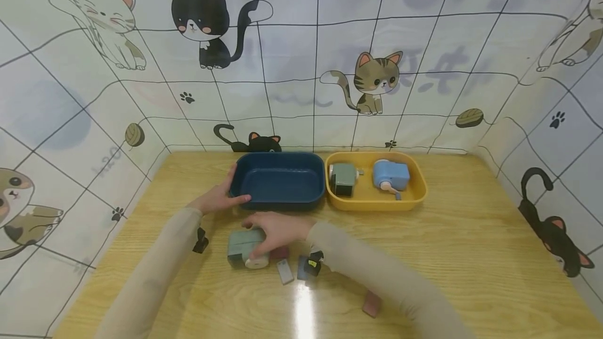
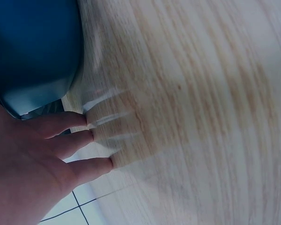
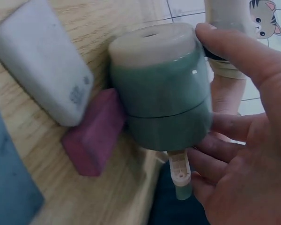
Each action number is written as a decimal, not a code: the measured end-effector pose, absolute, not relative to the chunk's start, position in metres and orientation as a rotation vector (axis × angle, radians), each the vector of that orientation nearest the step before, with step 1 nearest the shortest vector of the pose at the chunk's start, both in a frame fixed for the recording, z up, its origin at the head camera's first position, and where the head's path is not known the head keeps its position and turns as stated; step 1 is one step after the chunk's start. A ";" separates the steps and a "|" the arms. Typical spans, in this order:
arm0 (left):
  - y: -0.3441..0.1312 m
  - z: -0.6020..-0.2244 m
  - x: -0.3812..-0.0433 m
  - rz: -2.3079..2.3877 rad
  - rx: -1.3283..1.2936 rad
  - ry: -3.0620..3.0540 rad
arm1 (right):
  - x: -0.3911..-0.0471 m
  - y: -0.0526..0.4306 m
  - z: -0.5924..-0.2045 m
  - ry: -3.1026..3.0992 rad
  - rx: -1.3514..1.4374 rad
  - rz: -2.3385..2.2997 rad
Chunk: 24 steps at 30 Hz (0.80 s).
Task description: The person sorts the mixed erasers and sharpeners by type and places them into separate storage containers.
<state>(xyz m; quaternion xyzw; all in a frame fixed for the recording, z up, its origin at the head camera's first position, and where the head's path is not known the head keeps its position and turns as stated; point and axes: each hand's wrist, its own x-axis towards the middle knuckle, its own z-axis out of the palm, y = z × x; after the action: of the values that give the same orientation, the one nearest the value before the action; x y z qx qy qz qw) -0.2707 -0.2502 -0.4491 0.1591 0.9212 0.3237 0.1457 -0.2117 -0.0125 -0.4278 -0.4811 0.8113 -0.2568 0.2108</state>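
Observation:
My right hand (image 1: 278, 229) grips a green pencil sharpener (image 1: 239, 243) with a cream end and a small crank, on the table in front of the blue tray. In the right wrist view, the thumb lies at the cream end of the sharpener (image 3: 161, 98) and the fingers curl along its other side, by the crank (image 3: 180, 168). At the left end of the dark blue tray (image 1: 278, 206), my left hand (image 1: 218, 196) rests with its thumb along the front wall. Its fingers (image 2: 91, 171) extend straight beside the tray's wall (image 2: 42, 51) in the left wrist view.
A yellow tray (image 1: 377, 205) beside the blue one holds a green sharpener (image 1: 345, 175) and a blue sharpener (image 1: 392, 172). Near my right hand lie a maroon eraser (image 3: 96, 133), a white eraser (image 3: 44, 61) and a blue-grey block (image 1: 302, 268). A pink block (image 1: 372, 303) lies nearer the front.

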 end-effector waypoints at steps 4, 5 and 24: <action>-0.249 -0.449 -0.270 0.898 0.460 2.671 | -0.211 -0.014 -0.434 2.275 -1.304 -0.712; -0.249 -0.449 -0.270 0.892 0.463 2.674 | -0.211 -0.014 -0.436 2.283 -1.290 -0.709; -0.249 -0.450 -0.271 0.907 0.450 2.671 | -0.205 -0.019 -0.443 2.268 -1.230 -0.706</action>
<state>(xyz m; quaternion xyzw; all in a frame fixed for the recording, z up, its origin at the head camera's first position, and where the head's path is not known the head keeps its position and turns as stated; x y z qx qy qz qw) -0.2708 -0.2494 -0.4504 0.1558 0.9256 0.3142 0.1424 -0.2054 -0.0193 -0.4429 -0.4474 0.8249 -0.2569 0.2309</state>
